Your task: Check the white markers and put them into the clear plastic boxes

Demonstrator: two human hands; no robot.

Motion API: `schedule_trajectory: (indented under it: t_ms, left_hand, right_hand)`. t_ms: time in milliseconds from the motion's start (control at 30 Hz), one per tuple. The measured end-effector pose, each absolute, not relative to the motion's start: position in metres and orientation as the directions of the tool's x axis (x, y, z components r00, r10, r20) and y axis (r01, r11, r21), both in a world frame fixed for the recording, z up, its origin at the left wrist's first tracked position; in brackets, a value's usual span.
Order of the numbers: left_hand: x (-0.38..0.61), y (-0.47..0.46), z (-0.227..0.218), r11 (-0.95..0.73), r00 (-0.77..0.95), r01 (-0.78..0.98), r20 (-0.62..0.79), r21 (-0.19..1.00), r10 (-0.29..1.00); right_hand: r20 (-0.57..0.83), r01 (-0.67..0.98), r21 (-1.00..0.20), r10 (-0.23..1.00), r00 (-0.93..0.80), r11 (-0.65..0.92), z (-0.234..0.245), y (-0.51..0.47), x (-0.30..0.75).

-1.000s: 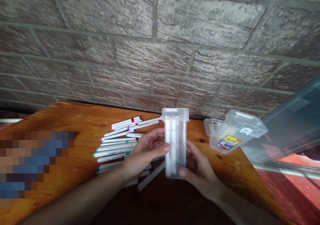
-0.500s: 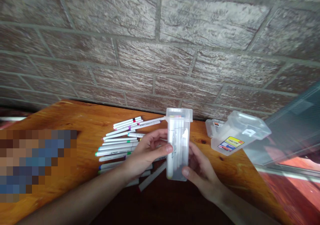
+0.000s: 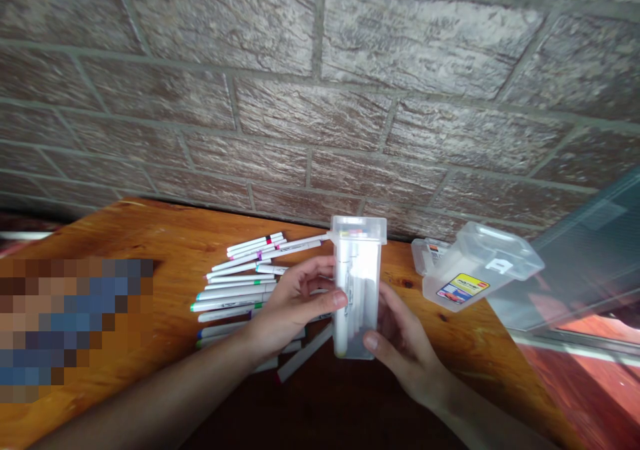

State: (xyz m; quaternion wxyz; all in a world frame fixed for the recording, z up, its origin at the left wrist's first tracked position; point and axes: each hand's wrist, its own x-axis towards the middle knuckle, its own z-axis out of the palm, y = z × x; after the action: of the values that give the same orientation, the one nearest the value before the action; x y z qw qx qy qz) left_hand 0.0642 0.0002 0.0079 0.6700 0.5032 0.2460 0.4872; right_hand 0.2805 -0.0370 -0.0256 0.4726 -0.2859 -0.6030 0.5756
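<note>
A clear plastic marker box (image 3: 358,283) stands upright above the wooden table (image 3: 150,250), with a few white markers inside it. My left hand (image 3: 293,307) grips its left side, thumb on the front. My right hand (image 3: 400,340) holds its lower right side and bottom, thumb against the front corner. Behind my left hand, several white markers (image 3: 240,283) with coloured caps lie in a loose row on the table.
The clear lid with a yellow label (image 3: 475,267) lies on the table to the right. A brick wall (image 3: 320,103) rises right behind the table. A translucent sheet (image 3: 585,250) leans at the far right. A blurred patch covers the left of the table.
The box has shifted slightly to the right and tilted a little in my hands. My hands keep the same grip. The markers inside have settled.
</note>
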Motion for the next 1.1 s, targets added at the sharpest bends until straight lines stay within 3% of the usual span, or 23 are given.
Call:
schedule_trajectory:
  t_ms: [433,633,933,1100]
  left_hand:
    - [0.063,0.004,0.004,0.017,0.406,-0.416,0.169,0.909,0.898]
    - [0.064,0.005,0.003,0.104,0.407,-0.459,0.105,0.882,0.907]
    - [0.065,0.002,0.008,0.168,0.54,-0.461,0.126,0.872,0.832]
    - [0.064,0.002,0.007,0.108,0.493,-0.481,0.167,0.87,0.854]
  right_hand:
    - [0.258,-0.254,-0.952,0.895,-0.364,0.171,-0.022,-0.037,0.278]
    - [0.274,-0.258,-0.946,0.907,-0.319,0.195,-0.012,-0.04,0.278]
    - [0.148,-0.243,-0.968,0.935,-0.322,0.07,-0.018,-0.038,0.286]
    - [0.12,-0.235,-0.971,0.944,-0.308,0.047,-0.018,-0.035,0.285]
